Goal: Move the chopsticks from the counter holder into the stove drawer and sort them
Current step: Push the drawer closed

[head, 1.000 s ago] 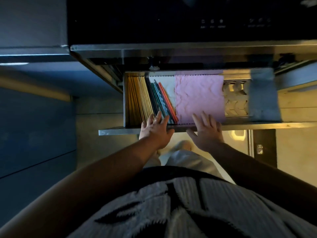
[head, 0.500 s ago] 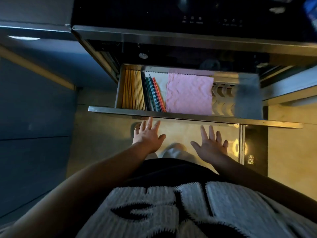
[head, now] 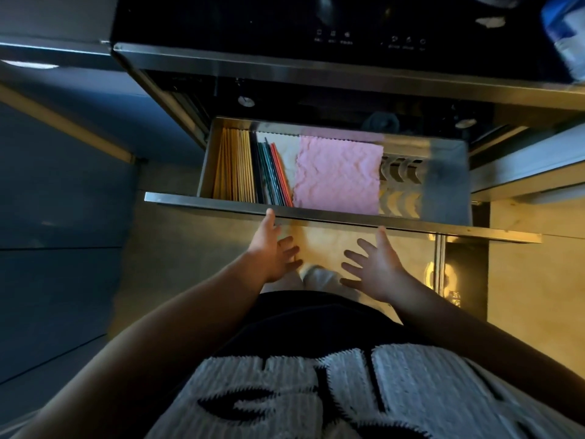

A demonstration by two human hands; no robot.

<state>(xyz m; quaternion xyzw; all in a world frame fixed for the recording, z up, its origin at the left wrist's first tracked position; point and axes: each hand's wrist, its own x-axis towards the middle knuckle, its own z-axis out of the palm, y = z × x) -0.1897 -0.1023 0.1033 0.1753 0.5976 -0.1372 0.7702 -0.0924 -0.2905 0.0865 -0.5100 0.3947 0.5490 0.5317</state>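
The steel stove drawer (head: 221, 200) stands pulled out below the black stove front. Along its left side lie several light wooden chopsticks (head: 234, 166) in a neat row. Right of them lie several dark, teal and red chopsticks (head: 273, 174) side by side on a white cloth. My left hand (head: 273, 251) is below the drawer's front rail with fingers spread, and its topmost fingertip reaches the rail's lower edge. My right hand (head: 375, 267) hovers open a little below the rail, its fingertip near the edge. Neither hand holds anything.
A pink cloth (head: 338, 172) covers the drawer's middle, and a metal rack with curved slots (head: 400, 185) sits at its right. The stove's touch panel (head: 370, 41) is above. Blue cabinet fronts (head: 57, 217) lie to the left, and wooden floor below.
Both hands have left the chopsticks and the cloth, drawn back out of the drawer and now sit below its front rail. The camera view has tilted, so the drawer looks higher.
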